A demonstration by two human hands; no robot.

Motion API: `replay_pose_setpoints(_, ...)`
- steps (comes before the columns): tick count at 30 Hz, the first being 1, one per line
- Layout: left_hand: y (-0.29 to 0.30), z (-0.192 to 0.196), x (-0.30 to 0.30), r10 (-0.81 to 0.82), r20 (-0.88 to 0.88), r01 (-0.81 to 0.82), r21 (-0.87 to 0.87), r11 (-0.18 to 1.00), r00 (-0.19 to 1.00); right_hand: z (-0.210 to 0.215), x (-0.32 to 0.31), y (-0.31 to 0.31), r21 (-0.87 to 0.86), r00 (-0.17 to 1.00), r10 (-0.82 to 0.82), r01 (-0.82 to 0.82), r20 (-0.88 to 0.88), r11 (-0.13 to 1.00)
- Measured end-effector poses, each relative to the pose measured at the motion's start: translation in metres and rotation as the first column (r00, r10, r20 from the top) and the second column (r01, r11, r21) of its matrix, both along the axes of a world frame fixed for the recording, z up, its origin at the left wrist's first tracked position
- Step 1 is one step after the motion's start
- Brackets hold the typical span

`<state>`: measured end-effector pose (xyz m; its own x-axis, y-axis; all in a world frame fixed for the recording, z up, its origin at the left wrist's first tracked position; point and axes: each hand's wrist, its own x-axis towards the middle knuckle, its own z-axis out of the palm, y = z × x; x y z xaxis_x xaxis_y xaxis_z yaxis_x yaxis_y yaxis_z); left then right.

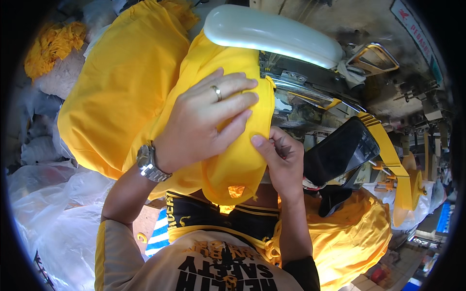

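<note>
Crowding the left rim, clear plastic bags lie partly lost in the dark fisheye border, with crumpled yellow fabric scraps above them. Next comes a large draped yellow fabric bundle, its contents hidden. A metal wristwatch circles the left wrist, and the left hand, wearing a ring, lies palm down on the yellow cloth; its grip is open, fingers flat and slightly spread. That cloth hangs over the person's lap, its upper edge running to the metal parts of a sewing machine, where the needle area is hard to make out. A white lamp housing covers part of the machine. The right hand has its grip closed on the cloth's right edge, thumb on top, other fingers mostly hidden; a small pointed metal tool shows among them, too obscured to identify. Beyond sit a dark-screened smartphone, a yellow fabric heap partly covered by the forearm, and a yellow fabric strip leading to a yellow reel.
</note>
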<state>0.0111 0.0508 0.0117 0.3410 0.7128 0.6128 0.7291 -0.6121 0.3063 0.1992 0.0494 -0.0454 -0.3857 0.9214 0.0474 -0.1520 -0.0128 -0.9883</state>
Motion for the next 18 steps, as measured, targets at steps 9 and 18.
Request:
replay_pose_setpoints(9, 0.037, 0.004, -0.012, 0.013, 0.062, -0.012, -0.018, 1.0, 0.998, 0.008, 0.001, 0.002, 0.035, 0.994, -0.054, 0.051, 0.094, 0.998)
replay_pose_setpoints(18, 0.08, 0.01, -0.033, -0.062, -0.033, 0.062, 0.019, 0.998, 0.998, 0.011, 0.001, 0.002, 0.092, 0.985, -0.073, 0.06, 0.154, 0.994)
